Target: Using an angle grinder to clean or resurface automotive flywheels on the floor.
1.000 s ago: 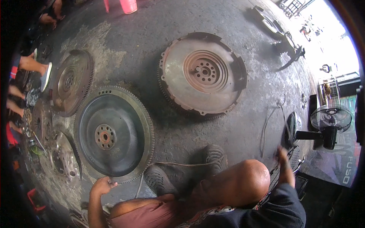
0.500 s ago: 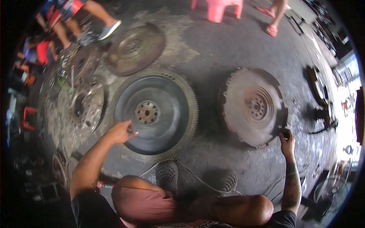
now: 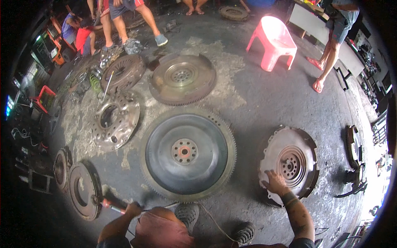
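Note:
My right hand (image 3: 277, 184) lies with fingers spread on the lower left face of a grey flywheel (image 3: 304, 144) with a notched edge. To the lower left, my left hand (image 3: 133, 208) is closed at the end of an orange-red hand tool (image 3: 112, 206) with a pale section and a dark head; its exact kind is unclear. The tool's head is beside an upright-looking metal ring (image 3: 74, 194). Between my hands lies a large toothed flywheel (image 3: 186, 124) with a dark dished face and a bolt-hole centre. My left fingers are partly hidden.
A rusty flywheel (image 3: 182, 80), a clutch cover (image 3: 113, 120) and a pressure plate (image 3: 124, 72) lie farther off. A cable (image 3: 215, 225) runs between my shoes. A pink chair (image 3: 273, 41) stands at the far right. Other people's legs (image 3: 326, 62) are at the back.
My left hand has moved from the large flywheel down to the orange-red tool. My right hand has shifted from the notched flywheel's right edge onto its face. The view has tilted up.

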Motion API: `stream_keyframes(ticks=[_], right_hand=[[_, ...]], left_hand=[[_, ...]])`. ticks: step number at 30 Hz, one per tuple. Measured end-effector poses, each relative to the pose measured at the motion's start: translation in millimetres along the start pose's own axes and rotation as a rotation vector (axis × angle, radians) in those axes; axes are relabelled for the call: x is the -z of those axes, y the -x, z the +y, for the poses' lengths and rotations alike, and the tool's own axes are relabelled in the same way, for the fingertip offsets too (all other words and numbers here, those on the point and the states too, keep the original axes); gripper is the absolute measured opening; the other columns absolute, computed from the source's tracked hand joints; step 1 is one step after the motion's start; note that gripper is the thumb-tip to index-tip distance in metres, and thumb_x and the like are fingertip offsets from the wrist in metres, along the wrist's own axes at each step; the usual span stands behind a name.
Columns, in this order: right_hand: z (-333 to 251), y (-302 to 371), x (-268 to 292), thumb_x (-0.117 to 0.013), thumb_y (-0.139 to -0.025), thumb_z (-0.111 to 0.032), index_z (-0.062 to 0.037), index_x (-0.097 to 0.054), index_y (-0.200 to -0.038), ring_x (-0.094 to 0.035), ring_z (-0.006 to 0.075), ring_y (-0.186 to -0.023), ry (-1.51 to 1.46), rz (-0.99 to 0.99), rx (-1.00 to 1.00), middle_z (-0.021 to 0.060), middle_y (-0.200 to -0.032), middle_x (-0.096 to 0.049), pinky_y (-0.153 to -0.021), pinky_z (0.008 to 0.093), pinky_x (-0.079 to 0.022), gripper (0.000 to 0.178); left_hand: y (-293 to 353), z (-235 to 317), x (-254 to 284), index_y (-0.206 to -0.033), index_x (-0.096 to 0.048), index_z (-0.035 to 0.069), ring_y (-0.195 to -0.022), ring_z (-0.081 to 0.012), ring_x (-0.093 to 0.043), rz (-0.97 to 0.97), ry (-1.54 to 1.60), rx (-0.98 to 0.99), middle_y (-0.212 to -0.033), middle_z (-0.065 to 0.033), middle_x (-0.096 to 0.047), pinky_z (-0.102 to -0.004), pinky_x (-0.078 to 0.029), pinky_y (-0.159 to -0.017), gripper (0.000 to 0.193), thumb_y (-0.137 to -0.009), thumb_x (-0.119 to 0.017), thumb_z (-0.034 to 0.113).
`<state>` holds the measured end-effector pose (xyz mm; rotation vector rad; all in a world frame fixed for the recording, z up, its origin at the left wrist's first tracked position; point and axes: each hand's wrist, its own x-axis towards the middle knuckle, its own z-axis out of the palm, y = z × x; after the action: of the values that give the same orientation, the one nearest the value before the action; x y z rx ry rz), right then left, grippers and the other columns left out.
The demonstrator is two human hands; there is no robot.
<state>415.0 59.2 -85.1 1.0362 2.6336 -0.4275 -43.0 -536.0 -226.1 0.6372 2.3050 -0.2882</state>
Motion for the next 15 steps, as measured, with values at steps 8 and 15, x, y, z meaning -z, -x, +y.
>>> stream_keyframes(ticks=[8, 15], right_hand=[[24.6, 3.8, -38.2, -0.071, -0.081, -0.034, -0.0031, -0.056, -0.118, -0.053, 0.0401, -0.112, -0.236, 0.099, -0.077, 0.0204, -0.117, -0.054, -0.094, 0.0473, -0.045, 0.051], [0.3, -25.5, -11.6, -0.070, -0.083, -0.035, -0.0014, -0.060, -0.111, -0.063, 0.0325, -0.087, -0.284, 0.220, 0.052, 0.0171, -0.107, -0.058, -0.078, 0.0422, -0.052, 0.045]], left_hand=[[48.4, 7.5, 32.0, -0.104, -0.067, -0.001, -0.087, -0.0306, -0.070, -0.055, 0.258, 0.298, -0.087, -0.0201, -0.071, -0.0423, -0.054, -0.079, 0.058, -0.078, -0.070, 0.051], [-19.7, -21.0, 5.5, -0.107, -0.061, 0.002, -0.076, -0.0215, -0.067, 0.262, 0.470, -0.144, -0.081, -0.0115, -0.068, -0.0364, -0.053, -0.062, 0.049, -0.088, -0.064, 0.047]])
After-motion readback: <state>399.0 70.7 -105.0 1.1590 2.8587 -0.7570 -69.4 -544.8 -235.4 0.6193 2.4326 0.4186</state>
